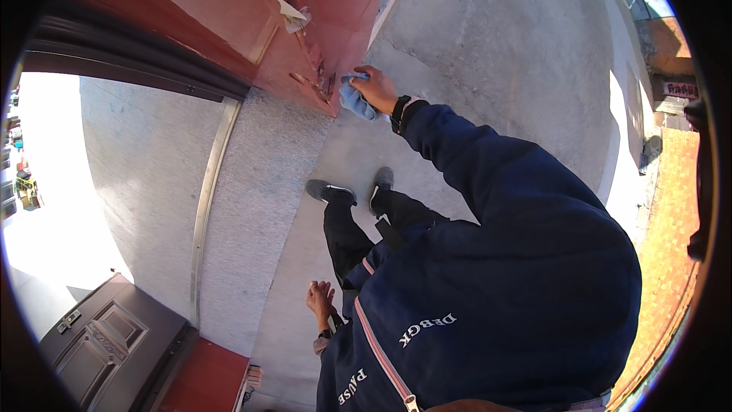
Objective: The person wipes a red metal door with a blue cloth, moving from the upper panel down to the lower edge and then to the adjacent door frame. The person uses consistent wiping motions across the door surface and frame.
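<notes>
My right hand (377,88) grips a crumpled light-blue cloth (357,100), with my arm stretched out. The cloth is beside the lower corner of a red-painted wall (349,17); whether it touches the wall is hard to tell. Torn paper (294,17) and chipped, peeling patches run down that wall's edge. Lower in the view, my left hand (320,297) hangs by my side with loosely bent fingers and nothing seen in it.
A dark panelled door (103,349) stands open at lower left, past a metal threshold strip (209,212). Concrete floor (486,40) stretches right of the wall, toward orange brick paving (669,194). Bricks (255,376) lie by a red base (200,375). My shoes (331,190) stand near the threshold.
</notes>
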A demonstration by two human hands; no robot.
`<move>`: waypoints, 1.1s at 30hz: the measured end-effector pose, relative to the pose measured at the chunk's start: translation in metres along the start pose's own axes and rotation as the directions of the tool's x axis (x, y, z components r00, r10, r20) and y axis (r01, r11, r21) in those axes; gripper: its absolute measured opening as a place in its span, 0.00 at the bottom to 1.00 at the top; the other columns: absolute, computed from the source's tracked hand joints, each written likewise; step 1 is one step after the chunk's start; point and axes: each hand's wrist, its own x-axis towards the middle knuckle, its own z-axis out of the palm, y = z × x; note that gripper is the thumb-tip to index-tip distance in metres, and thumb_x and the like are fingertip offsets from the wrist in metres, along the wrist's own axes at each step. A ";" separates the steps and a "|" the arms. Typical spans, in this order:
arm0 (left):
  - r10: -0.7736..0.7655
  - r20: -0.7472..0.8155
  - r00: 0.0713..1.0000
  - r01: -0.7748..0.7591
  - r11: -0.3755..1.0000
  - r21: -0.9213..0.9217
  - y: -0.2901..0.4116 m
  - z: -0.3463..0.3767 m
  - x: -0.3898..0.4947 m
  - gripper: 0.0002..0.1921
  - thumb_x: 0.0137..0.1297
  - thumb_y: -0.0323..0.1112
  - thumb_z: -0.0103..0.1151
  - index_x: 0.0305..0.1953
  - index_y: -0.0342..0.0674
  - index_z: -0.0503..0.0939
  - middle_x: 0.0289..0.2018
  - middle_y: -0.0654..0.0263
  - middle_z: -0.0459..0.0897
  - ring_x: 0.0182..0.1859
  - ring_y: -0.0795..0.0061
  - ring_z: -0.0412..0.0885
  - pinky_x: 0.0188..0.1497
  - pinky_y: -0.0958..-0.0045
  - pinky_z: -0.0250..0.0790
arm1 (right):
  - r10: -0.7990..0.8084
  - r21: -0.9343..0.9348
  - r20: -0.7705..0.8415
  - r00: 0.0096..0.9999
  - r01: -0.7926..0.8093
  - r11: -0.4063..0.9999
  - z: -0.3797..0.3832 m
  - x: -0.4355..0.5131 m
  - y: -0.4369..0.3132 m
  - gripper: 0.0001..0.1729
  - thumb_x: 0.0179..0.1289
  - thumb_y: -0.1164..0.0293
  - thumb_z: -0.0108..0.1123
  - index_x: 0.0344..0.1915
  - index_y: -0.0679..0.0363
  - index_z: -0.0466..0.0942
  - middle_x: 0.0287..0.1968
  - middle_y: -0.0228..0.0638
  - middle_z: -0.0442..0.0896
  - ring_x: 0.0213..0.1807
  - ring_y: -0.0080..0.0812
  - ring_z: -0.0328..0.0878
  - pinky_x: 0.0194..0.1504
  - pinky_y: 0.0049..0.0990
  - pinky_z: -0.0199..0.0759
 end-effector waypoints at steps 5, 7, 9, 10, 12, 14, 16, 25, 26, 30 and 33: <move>-0.028 -0.025 0.999 0.028 1.000 -0.003 -0.009 -0.002 0.003 0.23 0.71 0.49 0.51 0.53 0.34 0.71 0.47 0.54 0.81 0.47 0.60 0.83 0.41 0.62 0.79 | -0.059 -0.106 0.064 0.996 0.065 0.992 0.018 0.012 0.012 0.22 0.58 0.57 0.60 0.47 0.60 0.81 0.41 0.48 0.85 0.43 0.44 0.83 0.45 0.36 0.75; -0.022 -0.015 1.000 0.022 1.000 -0.017 -0.014 -0.001 0.004 0.23 0.71 0.49 0.51 0.54 0.34 0.71 0.48 0.53 0.80 0.47 0.60 0.83 0.41 0.63 0.79 | -0.074 -0.132 0.140 0.987 0.093 0.987 0.020 0.014 0.011 0.21 0.58 0.57 0.59 0.45 0.60 0.81 0.41 0.52 0.83 0.45 0.52 0.81 0.46 0.40 0.74; -0.038 -0.027 0.999 0.038 0.999 -0.015 -0.019 -0.001 0.005 0.23 0.71 0.49 0.50 0.54 0.33 0.71 0.48 0.53 0.80 0.47 0.60 0.83 0.41 0.63 0.79 | -0.086 -0.205 0.174 0.981 0.122 0.971 0.022 0.016 0.010 0.21 0.59 0.56 0.57 0.44 0.60 0.81 0.41 0.53 0.83 0.45 0.53 0.80 0.46 0.41 0.74; -0.048 -0.033 0.998 0.048 0.999 -0.014 -0.021 -0.001 0.005 0.23 0.71 0.49 0.50 0.54 0.33 0.70 0.48 0.52 0.80 0.47 0.60 0.83 0.41 0.63 0.79 | -0.093 -0.240 0.193 0.977 0.139 0.961 0.023 0.018 0.009 0.20 0.60 0.56 0.56 0.43 0.60 0.81 0.41 0.53 0.83 0.44 0.54 0.80 0.46 0.41 0.74; -0.069 -0.030 0.997 0.069 0.998 -0.003 -0.025 -0.003 0.005 0.25 0.71 0.50 0.49 0.56 0.33 0.69 0.51 0.51 0.79 0.49 0.59 0.83 0.42 0.61 0.78 | -0.195 -0.262 0.177 0.965 0.237 0.936 0.027 0.022 0.008 0.21 0.60 0.55 0.56 0.41 0.61 0.81 0.39 0.53 0.83 0.43 0.55 0.80 0.45 0.43 0.73; -0.084 -0.017 0.996 0.084 0.996 0.032 -0.027 -0.004 0.005 0.27 0.72 0.51 0.48 0.59 0.33 0.67 0.55 0.49 0.77 0.53 0.56 0.81 0.46 0.56 0.77 | -0.230 -0.289 0.179 0.956 0.275 0.917 0.033 0.027 0.010 0.22 0.59 0.54 0.56 0.40 0.62 0.81 0.38 0.53 0.83 0.43 0.55 0.80 0.44 0.43 0.73; -0.090 -0.013 0.996 0.090 0.996 0.012 -0.029 -0.004 0.005 0.27 0.72 0.51 0.48 0.58 0.33 0.67 0.55 0.49 0.77 0.53 0.56 0.81 0.46 0.57 0.77 | -0.219 -0.319 0.188 0.958 0.270 0.909 0.037 0.031 0.012 0.23 0.59 0.52 0.58 0.40 0.62 0.82 0.38 0.53 0.83 0.43 0.55 0.80 0.44 0.43 0.74; -0.070 -0.033 0.997 0.069 0.997 -0.032 -0.027 0.004 0.008 0.25 0.71 0.49 0.50 0.56 0.31 0.70 0.49 0.51 0.80 0.48 0.61 0.83 0.42 0.63 0.79 | -0.298 -0.404 0.195 0.935 0.353 0.844 0.048 0.042 0.019 0.21 0.58 0.55 0.56 0.31 0.64 0.79 0.33 0.55 0.81 0.38 0.59 0.79 0.38 0.48 0.72; -0.074 -0.041 0.996 0.072 0.997 -0.031 -0.026 0.005 0.008 0.25 0.71 0.49 0.50 0.56 0.31 0.70 0.49 0.51 0.80 0.48 0.61 0.83 0.42 0.63 0.79 | -0.280 -0.405 0.190 0.941 0.334 0.851 0.049 0.042 0.020 0.20 0.58 0.55 0.57 0.33 0.64 0.79 0.34 0.55 0.82 0.39 0.58 0.79 0.39 0.47 0.72; -0.075 -0.039 0.996 0.073 0.996 -0.041 -0.023 0.010 0.007 0.24 0.71 0.49 0.50 0.55 0.32 0.71 0.49 0.52 0.80 0.48 0.60 0.83 0.41 0.64 0.79 | -0.260 -0.361 0.124 0.958 0.288 0.887 0.037 0.038 0.021 0.20 0.57 0.55 0.58 0.37 0.62 0.81 0.35 0.56 0.82 0.40 0.58 0.79 0.41 0.44 0.74; -0.081 -0.051 0.995 0.078 0.995 -0.057 -0.024 0.012 0.008 0.24 0.71 0.48 0.50 0.55 0.32 0.71 0.49 0.52 0.80 0.48 0.61 0.83 0.41 0.64 0.79 | -0.070 -0.050 -0.079 0.994 0.067 0.997 0.013 0.041 0.015 0.22 0.60 0.56 0.59 0.43 0.64 0.81 0.35 0.48 0.84 0.38 0.46 0.83 0.42 0.37 0.75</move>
